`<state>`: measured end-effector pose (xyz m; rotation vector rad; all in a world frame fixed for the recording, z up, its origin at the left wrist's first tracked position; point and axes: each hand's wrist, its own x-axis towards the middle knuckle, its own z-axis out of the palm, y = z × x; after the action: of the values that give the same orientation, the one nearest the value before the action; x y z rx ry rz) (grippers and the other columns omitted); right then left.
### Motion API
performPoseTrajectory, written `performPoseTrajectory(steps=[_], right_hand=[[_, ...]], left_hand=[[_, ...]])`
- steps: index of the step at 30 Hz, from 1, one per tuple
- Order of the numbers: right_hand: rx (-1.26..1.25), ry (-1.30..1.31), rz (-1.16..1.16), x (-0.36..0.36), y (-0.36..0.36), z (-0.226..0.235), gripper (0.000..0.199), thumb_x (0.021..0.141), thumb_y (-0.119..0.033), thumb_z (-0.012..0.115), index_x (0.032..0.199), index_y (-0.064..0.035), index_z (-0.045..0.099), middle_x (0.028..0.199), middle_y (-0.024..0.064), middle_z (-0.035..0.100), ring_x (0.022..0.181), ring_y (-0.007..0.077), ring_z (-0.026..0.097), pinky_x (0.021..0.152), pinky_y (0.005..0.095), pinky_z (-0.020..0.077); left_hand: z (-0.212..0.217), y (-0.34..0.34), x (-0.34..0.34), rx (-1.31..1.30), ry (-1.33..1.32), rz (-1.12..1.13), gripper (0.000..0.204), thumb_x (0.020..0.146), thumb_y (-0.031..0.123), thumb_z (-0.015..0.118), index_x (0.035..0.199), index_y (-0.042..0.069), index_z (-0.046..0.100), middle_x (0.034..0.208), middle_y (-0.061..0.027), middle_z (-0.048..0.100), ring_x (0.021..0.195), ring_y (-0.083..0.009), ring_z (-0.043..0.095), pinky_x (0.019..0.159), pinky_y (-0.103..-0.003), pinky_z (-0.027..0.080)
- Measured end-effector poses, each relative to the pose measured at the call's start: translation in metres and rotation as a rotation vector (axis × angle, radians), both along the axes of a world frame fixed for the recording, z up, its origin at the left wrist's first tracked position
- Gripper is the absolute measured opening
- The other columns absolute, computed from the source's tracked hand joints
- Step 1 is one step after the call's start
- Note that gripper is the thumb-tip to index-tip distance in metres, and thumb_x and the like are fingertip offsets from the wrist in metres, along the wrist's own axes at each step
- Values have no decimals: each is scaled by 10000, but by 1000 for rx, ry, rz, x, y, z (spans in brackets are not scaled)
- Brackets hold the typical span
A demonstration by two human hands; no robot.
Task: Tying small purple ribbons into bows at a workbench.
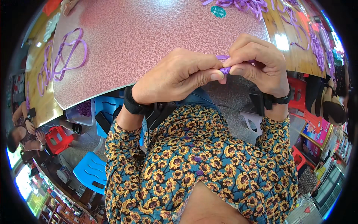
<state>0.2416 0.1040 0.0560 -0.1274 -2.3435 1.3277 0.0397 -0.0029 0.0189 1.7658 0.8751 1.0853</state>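
Note:
Both hands meet above the near edge of the pink speckled table mat (pixel 149 37), right of centre. My left hand (pixel 182 72) pinches a purple ribbon (pixel 225 70) between thumb and fingers. From the other side my right hand (pixel 257 61) grips the same ribbon with thumb and forefinger. Between the fingertips the ribbon looks wound or knotted into a short, thick piece. A flat strand shows just above it, partly behind the fingers. The rest of the ribbon is hidden by my hands.
Loose purple ribbon (pixel 84 52) lies looped at the mat's left. A larger ribbon heap (pixel 246 5) sits at the far right, near a round green sticker (pixel 218 11). A blue chair (pixel 90 171) stands lower left. Another person (pixel 28 134) sits at the left.

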Motion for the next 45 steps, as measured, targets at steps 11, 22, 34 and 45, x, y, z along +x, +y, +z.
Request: performPoseTrajectory(steps=[11,22,34,45], right_hand=[[312,227,-238,-9,-21,-13,170,813,-97,743,931,-2,665,841,110,638,678,140,559,530,238,395],[239,266,-333,-14,-25,-24,143,842,-56,715,947,8,643,884,113,627,649,101,544,526,206,412],[-422,251,-281,-13,-38,-18,122,882,-11,660,999,14,637,903,92,620,716,103,568,627,211,442],[-177,355,-371,-20,-39,-16,152,854,-26,698,989,11,640,924,115,635,729,122,569,624,222,441]], left_hand=[[0,-7,2,166,107,234,131,915,169,601,923,44,638,759,-119,654,684,-329,635,569,-376,473],[1,-8,5,65,51,270,181,966,186,535,1007,27,612,761,-161,616,673,-338,627,571,-378,462],[-2,-4,7,348,159,394,140,905,165,620,953,33,613,700,-118,570,614,-293,605,532,-365,452],[3,-5,20,380,-15,504,143,896,144,624,961,16,618,700,-117,567,609,-299,602,532,-360,457]])
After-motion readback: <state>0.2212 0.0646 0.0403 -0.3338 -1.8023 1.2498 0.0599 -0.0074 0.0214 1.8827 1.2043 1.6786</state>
